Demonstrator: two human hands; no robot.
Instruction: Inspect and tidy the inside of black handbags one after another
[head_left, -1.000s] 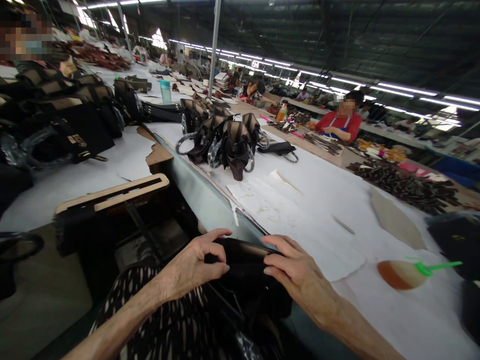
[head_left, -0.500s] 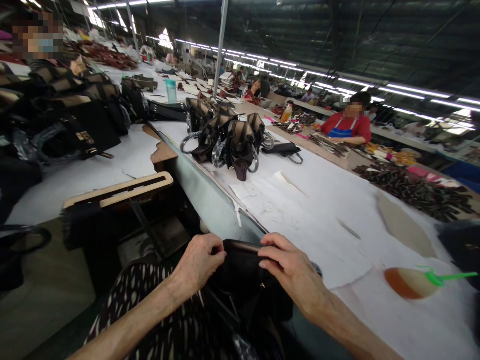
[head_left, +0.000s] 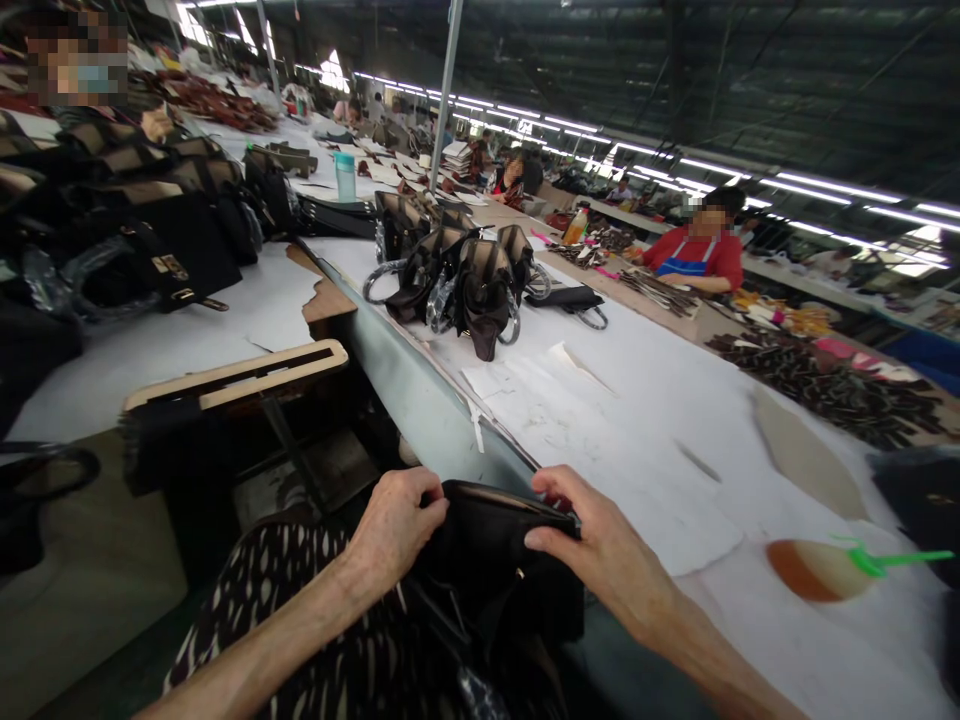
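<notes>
A black handbag (head_left: 495, 550) rests on my lap, its top edge facing up and a small metal piece showing on its side. My left hand (head_left: 401, 520) pinches the left end of that edge between thumb and fingers. At the right end, my right hand (head_left: 592, 540) grips the rim, thumb on the near side and fingers over the far side. The lower part of the bag merges with the dark patterned cloth (head_left: 300, 600) over my legs, so its outline there is hard to make out.
Several black handbags (head_left: 480, 285) stand on the white-covered table (head_left: 637, 440) ahead; more bags (head_left: 187, 240) crowd the left. A bottle of amber liquid with a green spout (head_left: 817, 570) lies at right. A pale slotted frame (head_left: 240, 375) is at left. Co-workers (head_left: 694, 250) sit beyond.
My right hand has shifted slightly right along the bag's rim, and its thumb and fingers have moved further apart around the edge. My left hand stays nearly in place.
</notes>
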